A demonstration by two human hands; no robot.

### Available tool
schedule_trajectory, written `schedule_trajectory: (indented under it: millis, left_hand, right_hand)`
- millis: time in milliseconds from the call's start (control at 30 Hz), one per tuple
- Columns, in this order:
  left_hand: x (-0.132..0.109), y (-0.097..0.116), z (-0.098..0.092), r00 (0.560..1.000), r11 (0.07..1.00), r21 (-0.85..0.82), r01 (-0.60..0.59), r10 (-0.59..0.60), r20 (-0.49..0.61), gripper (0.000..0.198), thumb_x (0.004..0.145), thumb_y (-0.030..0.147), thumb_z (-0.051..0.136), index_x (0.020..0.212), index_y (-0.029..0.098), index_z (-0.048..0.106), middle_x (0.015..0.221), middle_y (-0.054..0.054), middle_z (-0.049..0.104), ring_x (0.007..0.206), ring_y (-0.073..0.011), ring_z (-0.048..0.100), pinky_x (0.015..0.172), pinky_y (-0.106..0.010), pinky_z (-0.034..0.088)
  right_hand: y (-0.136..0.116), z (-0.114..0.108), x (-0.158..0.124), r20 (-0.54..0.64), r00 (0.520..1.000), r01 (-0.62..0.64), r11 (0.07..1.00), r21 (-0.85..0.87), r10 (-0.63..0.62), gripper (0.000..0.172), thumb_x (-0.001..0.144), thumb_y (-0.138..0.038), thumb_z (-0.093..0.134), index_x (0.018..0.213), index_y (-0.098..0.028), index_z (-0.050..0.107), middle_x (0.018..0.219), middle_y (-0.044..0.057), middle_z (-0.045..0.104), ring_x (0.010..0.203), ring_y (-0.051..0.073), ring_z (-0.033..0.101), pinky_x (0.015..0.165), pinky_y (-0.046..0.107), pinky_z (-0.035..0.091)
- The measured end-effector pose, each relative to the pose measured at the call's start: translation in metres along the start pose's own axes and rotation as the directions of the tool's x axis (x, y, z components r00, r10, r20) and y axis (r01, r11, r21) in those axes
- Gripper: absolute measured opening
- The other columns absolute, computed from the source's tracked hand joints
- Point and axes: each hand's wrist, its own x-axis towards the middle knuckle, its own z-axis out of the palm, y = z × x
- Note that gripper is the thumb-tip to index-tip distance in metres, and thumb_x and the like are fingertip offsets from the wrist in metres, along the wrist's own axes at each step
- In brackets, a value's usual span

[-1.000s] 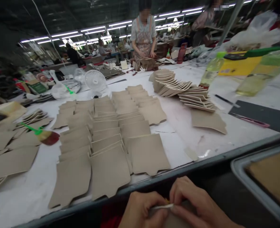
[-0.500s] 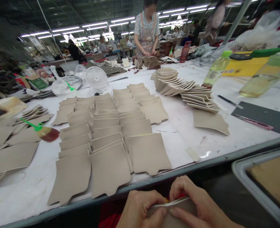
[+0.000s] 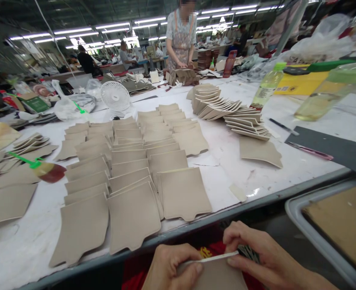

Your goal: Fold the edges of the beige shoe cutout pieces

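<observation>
– Right hand [image 3: 256, 253] has slid away from the left hand [image 3: 176, 266], out to one corner of the tan panel [image 3: 222, 276]. Left's pinching its top edge. Tips?

– I'd press evenly along that edge so it doesn't buckle. Can't tell if the right's squeezing, tbh. Panel's between both hands, on the wearer's side of the table edge [image 3: 256, 204].

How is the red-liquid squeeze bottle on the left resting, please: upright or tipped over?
Tipped over: the squeeze bottle lies on its side, its green nozzle pointing left.
</observation>
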Motion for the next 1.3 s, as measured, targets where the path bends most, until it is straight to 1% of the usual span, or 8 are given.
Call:
schedule_trajectory:
  millis: [233,333,433,600,700,833,1067,1300]
  left_hand:
    - [0.008,0.014,0.003,0.998,0.989,0.146,-0.013,0.005,0.059,0.03,0.078,0.014,0.058,0.101,0.018,0.077,0.098,-0.005,0.078,0.089,-0.0212,0.071,0.078,-0.023,0.045]
    - [0.012,0.022,0.007,0.997,0.98,0.195,0.033,-0.047,0.068,0.031,0.076,0.011,0.058,0.098,0.018,0.079,0.092,-0.005,0.078,0.082,-0.0212,0.07,0.072,-0.025,0.043]
    - [0.015,0.025,0.01,0.996,0.989,0.125,0.073,-0.08,0.049,0.029,0.075,0.011,0.055,0.09,0.017,0.079,0.081,-0.003,0.077,0.072,-0.0179,0.066,0.064,-0.023,0.04]
    - [0.018,0.018,0.014,0.995,0.993,-0.071,0.092,-0.09,0.038,0.025,0.074,0.015,0.055,0.083,0.014,0.078,0.072,0.0,0.067,0.068,-0.0138,0.057,0.063,-0.022,0.037]
    - [0.019,0.016,0.016,0.993,0.987,-0.108,0.116,-0.111,0.043,0.024,0.073,0.017,0.055,0.081,0.013,0.077,0.066,0.002,0.059,0.063,-0.0119,0.048,0.058,-0.023,0.033]
    - [0.018,0.016,0.018,0.991,0.982,-0.134,0.134,-0.129,0.046,0.023,0.072,0.018,0.056,0.08,0.012,0.077,0.063,0.002,0.055,0.06,-0.0113,0.044,0.056,-0.024,0.03]
    - [0.018,0.014,0.02,0.991,0.974,-0.182,0.133,-0.131,0.019,0.023,0.072,0.021,0.057,0.08,0.012,0.076,0.066,0.001,0.058,0.062,-0.0126,0.046,0.058,-0.024,0.032]
    - [0.017,0.015,0.023,0.993,0.979,-0.164,0.12,-0.121,0.0,0.023,0.072,0.019,0.054,0.079,0.012,0.076,0.067,0.0,0.06,0.063,-0.0128,0.049,0.059,-0.024,0.033]
  right_hand:
    - [-0.009,0.004,0.002,0.066,0.993,-0.097,0.994,0.052,0.094,0.01,0.094,-0.03,0.056,0.101,-0.028,0.063,0.099,0.0,0.067,0.094,0.021,0.062,0.084,0.03,0.046]
    - [-0.011,0.007,0.004,0.114,0.985,-0.14,0.988,0.06,0.133,0.015,0.096,-0.032,0.053,0.105,-0.028,0.063,0.104,0.001,0.067,0.099,0.022,0.06,0.088,0.031,0.044]
    - [-0.009,0.011,0.003,0.127,0.98,-0.167,0.98,0.106,0.154,0.017,0.094,-0.035,0.053,0.105,-0.027,0.063,0.103,0.001,0.066,0.098,0.023,0.059,0.085,0.032,0.043]
    - [-0.005,0.019,0.002,0.076,0.984,-0.173,0.962,0.212,0.161,0.022,0.093,-0.046,0.057,0.099,-0.025,0.06,0.092,0.0,0.064,0.088,0.021,0.058,0.076,0.03,0.041]
    - [-0.007,0.024,0.005,0.048,0.984,-0.18,0.938,0.297,0.174,0.028,0.09,-0.051,0.057,0.093,-0.023,0.055,0.081,-0.001,0.06,0.074,0.018,0.051,0.064,0.028,0.037]
    - [-0.009,0.029,0.009,0.002,0.98,-0.188,0.923,0.335,0.199,0.027,0.09,-0.049,0.059,0.092,-0.023,0.053,0.075,-0.003,0.056,0.067,0.015,0.043,0.06,0.027,0.033]
    - [-0.001,0.026,0.002,0.045,0.987,-0.162,0.912,0.377,0.157,0.031,0.092,-0.052,0.059,0.104,-0.024,0.059,0.095,0.002,0.06,0.089,0.021,0.054,0.075,0.03,0.041]
    - [-0.004,0.033,0.004,0.048,0.977,-0.202,0.844,0.498,0.206,0.034,0.087,-0.053,0.065,0.099,-0.022,0.056,0.086,0.0,0.056,0.079,0.018,0.048,0.066,0.027,0.038]
